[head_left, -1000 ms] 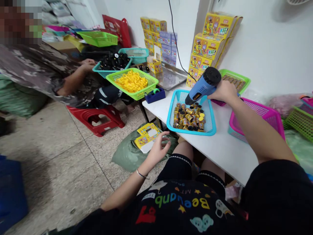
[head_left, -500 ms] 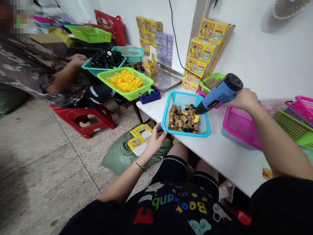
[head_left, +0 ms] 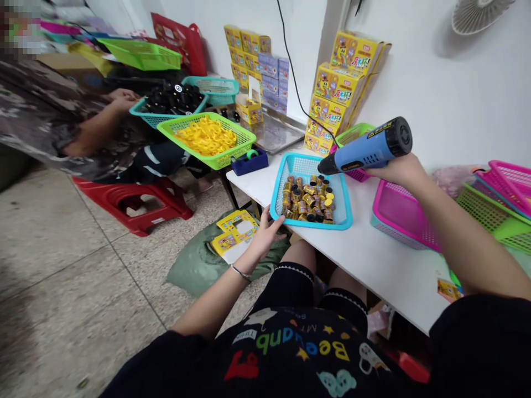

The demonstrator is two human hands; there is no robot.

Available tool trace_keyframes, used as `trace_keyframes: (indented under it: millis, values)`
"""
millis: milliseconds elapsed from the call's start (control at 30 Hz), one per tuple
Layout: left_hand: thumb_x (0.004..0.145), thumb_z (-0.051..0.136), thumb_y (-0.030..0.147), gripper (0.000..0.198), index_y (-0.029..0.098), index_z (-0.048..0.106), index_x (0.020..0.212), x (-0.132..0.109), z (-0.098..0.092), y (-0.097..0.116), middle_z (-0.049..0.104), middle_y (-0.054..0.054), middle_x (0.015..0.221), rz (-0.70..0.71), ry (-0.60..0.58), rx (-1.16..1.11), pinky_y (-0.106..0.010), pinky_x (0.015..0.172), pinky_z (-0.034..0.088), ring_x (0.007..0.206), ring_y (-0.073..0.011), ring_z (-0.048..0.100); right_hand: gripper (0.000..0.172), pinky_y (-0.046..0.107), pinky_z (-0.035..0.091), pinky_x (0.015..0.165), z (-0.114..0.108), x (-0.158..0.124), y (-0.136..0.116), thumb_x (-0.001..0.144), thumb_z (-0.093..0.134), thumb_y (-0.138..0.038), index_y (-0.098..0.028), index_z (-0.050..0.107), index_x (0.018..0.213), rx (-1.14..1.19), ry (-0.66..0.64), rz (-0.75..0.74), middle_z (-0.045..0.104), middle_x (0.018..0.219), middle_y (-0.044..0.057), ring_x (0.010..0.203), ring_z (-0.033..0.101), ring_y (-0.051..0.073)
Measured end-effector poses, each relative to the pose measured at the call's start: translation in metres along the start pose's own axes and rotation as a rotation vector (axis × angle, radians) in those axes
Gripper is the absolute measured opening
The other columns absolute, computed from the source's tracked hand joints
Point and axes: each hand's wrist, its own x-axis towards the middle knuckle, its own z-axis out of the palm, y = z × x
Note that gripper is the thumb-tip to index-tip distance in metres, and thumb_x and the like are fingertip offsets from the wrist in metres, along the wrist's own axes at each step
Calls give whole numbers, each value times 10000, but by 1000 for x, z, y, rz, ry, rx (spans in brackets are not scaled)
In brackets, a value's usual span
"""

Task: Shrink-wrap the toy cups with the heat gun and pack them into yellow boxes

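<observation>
My right hand (head_left: 396,169) grips a blue heat gun (head_left: 365,150) with a black back end, held above the table with its nozzle pointing left over a cyan basket (head_left: 309,165). Several small yellow-and-black wrapped rolls (head_left: 307,199) lie in that basket. My left hand (head_left: 265,232) is open, fingers spread, its fingertips at the basket's near left corner. A black cord runs from the gun up the wall.
A pink basket (head_left: 400,213) stands right of the cyan one on the white table (head_left: 373,260). Yellow boxes (head_left: 340,83) are stacked at the wall. Another person sits left on a red stool (head_left: 133,202) by a green basket of yellow parts (head_left: 205,138).
The heat gun has risen and levelled, its nozzle lifted away from the rolls. My left hand moved up from below the table edge to the basket's corner.
</observation>
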Motion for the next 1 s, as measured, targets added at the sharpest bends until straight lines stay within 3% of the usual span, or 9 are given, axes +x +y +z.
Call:
trace_keyframes:
  millis: [133, 300, 400, 533, 600, 733, 900, 1000]
  values:
    - [760, 800, 339, 820, 451, 402, 1468, 4, 14, 3, 431, -51, 1571, -78, -19, -85, -358, 747, 650, 1364, -311, 492, 585, 470, 568, 945, -15, 1, -28, 781, 817, -467, -197, 697, 1287, -64, 10, 178, 740, 1273, 151, 1200, 685, 379]
    - [639, 703, 195, 863, 414, 385, 1411, 4, 23, 6, 550, -17, 1213, -105, 68, -192, -351, 681, 643, 891, -163, 615, 485, 414, 517, 815, -13, 6, -54, 845, 749, -538, -144, 731, 1128, -231, 42, 144, 761, 1093, 206, 1074, 716, 401]
    - [595, 684, 183, 844, 390, 395, 1361, -11, 14, 8, 515, 48, 982, -114, 102, -217, -335, 645, 629, 713, -109, 566, 472, 384, 475, 780, -11, 9, -61, 858, 734, -558, -142, 735, 1081, -238, 64, 150, 763, 1074, 210, 1049, 719, 390]
    - [574, 702, 195, 825, 371, 418, 1328, -46, -12, 8, 485, 83, 891, -97, 141, -252, -297, 578, 591, 619, -94, 529, 434, 375, 454, 779, -15, 17, -71, 909, 689, -514, -98, 744, 1019, -245, 85, 142, 756, 1035, 249, 1060, 711, 388]
    - [579, 723, 194, 840, 363, 426, 1347, -64, -24, 8, 511, 81, 905, -102, 159, -264, -279, 572, 579, 624, -96, 534, 459, 380, 454, 780, -14, 21, -76, 920, 673, -523, -78, 741, 1010, -247, 99, 122, 751, 1029, 264, 1058, 713, 392]
    - [623, 823, 230, 871, 346, 457, 1405, -88, -43, 3, 609, 45, 995, -170, 153, -292, -307, 723, 621, 774, -134, 622, 549, 429, 472, 799, -6, 22, -82, 865, 712, -630, -112, 736, 1044, -221, 99, 162, 755, 1065, 242, 1089, 706, 403]
    - [702, 877, 399, 907, 392, 441, 1497, -95, -59, -10, 658, -5, 1267, -228, 71, -373, -313, 812, 626, 978, -194, 682, 828, 543, 481, 849, 2, 19, -79, 685, 766, -807, -281, 678, 1320, -184, 83, 287, 719, 1278, 199, 1238, 642, 456]
    - [723, 873, 492, 966, 409, 394, 1558, -93, -64, -17, 629, -31, 1405, -244, 29, -358, -328, 841, 629, 1072, -243, 691, 856, 567, 449, 792, 7, 26, -82, 698, 646, -912, -267, 715, 1258, -316, 131, 255, 728, 1211, 218, 1176, 658, 473]
